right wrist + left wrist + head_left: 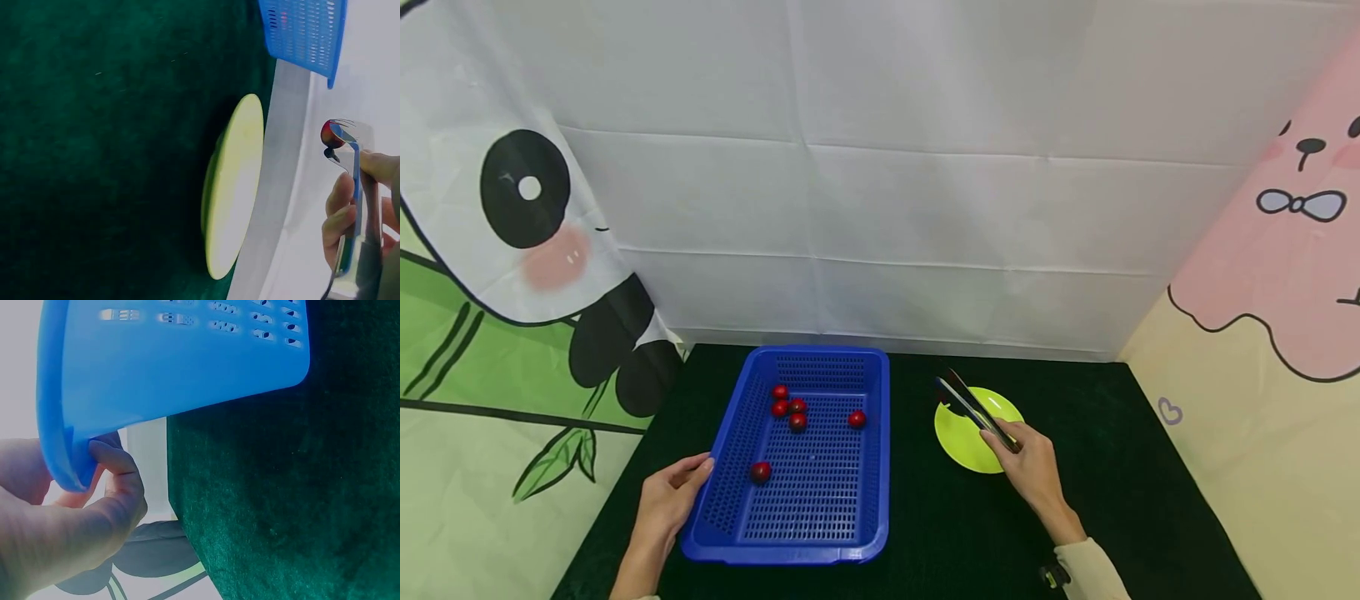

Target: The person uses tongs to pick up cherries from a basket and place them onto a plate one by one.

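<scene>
A blue plastic basket (812, 496) with perforated walls stands left of centre on the table. My left hand (666, 500) pinches its left rim, thumb and curled fingers about the edge (53, 425). Inside lie several cherry tomatoes: a cluster (797, 422) towards the back, one tomato (857, 419) at the right and another (761, 472) nearer the front. My right hand (1033, 467) grips metal tongs (973, 408) over a yellow-green plate (958, 446). In the right wrist view a cherry tomato (330, 135) sits between the tongs' tips, raised above the plate.
Dark green cloth (917, 517) covers the table under basket and plate. A white curtain (910, 208) hangs behind the back edge. Printed cloths stand at both sides, a panda one (467, 217) on the left and a pink one (1277, 275) on the right.
</scene>
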